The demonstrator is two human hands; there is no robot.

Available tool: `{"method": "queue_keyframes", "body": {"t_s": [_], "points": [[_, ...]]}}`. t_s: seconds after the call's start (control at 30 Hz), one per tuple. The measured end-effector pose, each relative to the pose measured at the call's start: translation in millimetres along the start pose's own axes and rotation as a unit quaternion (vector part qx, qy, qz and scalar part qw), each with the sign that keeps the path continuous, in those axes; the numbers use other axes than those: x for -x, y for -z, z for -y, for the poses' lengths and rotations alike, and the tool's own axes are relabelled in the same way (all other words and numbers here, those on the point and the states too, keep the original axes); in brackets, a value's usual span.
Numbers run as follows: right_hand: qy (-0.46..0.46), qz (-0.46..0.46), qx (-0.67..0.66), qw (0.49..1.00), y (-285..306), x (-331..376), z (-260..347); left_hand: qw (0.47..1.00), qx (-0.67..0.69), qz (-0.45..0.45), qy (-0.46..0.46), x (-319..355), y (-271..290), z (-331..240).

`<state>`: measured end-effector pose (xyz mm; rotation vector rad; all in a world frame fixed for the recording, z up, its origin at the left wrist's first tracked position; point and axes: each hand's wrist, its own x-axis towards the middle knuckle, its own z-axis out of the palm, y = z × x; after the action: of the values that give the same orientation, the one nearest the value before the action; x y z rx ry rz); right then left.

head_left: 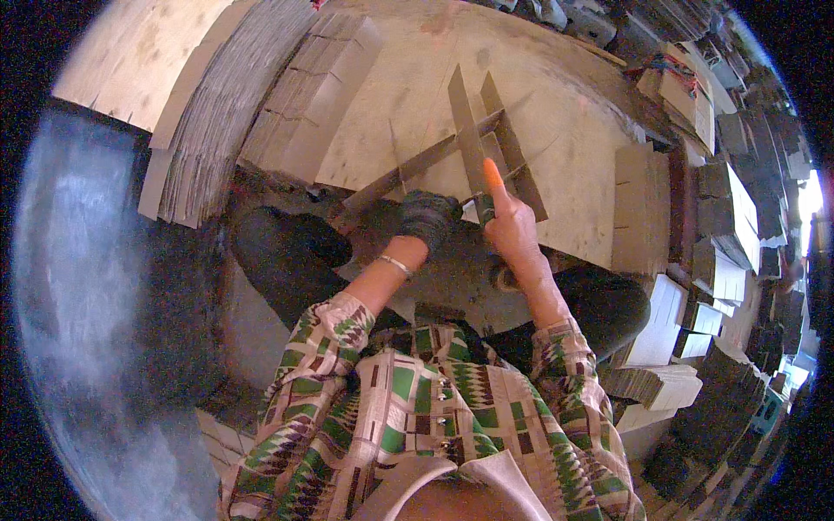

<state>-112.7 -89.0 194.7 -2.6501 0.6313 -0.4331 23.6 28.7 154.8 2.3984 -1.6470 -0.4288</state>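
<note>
Subject item: a cardboard divider (470, 130) of crossed, slotted strips, located at upper centre of the frame, on and over a pale wooden board (573, 187). Its strips stand on edge.

Right hand (514, 227): bare except for finger covers, an orange one (493, 177) on the index finger; it pinches the near end of the longest upright strip, index extended along it. Left hand (427, 219): in a dark glove (420, 214), fingers curled, at the divider's near edge; whether it grips a strip cannot be determined.

Adjacent stock: a tall stack of cardboard sheets (221, 113) at upper left, slotted pieces (317, 82) beside it, and a further stack (641, 208) right of centre.

Handling assessment: the divider is judged light and dry, with strips stiff along their length but liable to crease at the slots. Recommended hold: flat faces near a crossing, avoiding free tips, which may bend.
</note>
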Motion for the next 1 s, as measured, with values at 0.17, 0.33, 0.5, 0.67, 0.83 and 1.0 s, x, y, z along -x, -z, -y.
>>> {"method": "queue_keyframes", "body": {"t_s": [0.17,0.33,0.5,0.67,0.83,1.0], "points": [[-0.003,0.008,0.012,1.0,1,1,-1,0.999,-0.023,0.024,0.001,-4,-5,0],[-0.022,0.033,0.032,0.999,-15,-4,-1,1.0,-0.003,0.022,0.018,-1,1,-3],[-0.073,0.101,0.072,0.99,-27,-11,6,0.999,-0.007,0.006,0.031,-1,-1,-1],[-0.122,0.183,0.07,0.973,-31,0,3,0.999,0.032,0.023,0.012,1,-3,1],[-0.096,0.15,0.008,0.984,-3,-2,-14,0.995,0.071,-0.068,0.006,3,27,5],[-0.201,-0.114,-0.036,0.972,36,11,-48,0.902,-0.093,-0.375,0.193,8,20,103]]}}
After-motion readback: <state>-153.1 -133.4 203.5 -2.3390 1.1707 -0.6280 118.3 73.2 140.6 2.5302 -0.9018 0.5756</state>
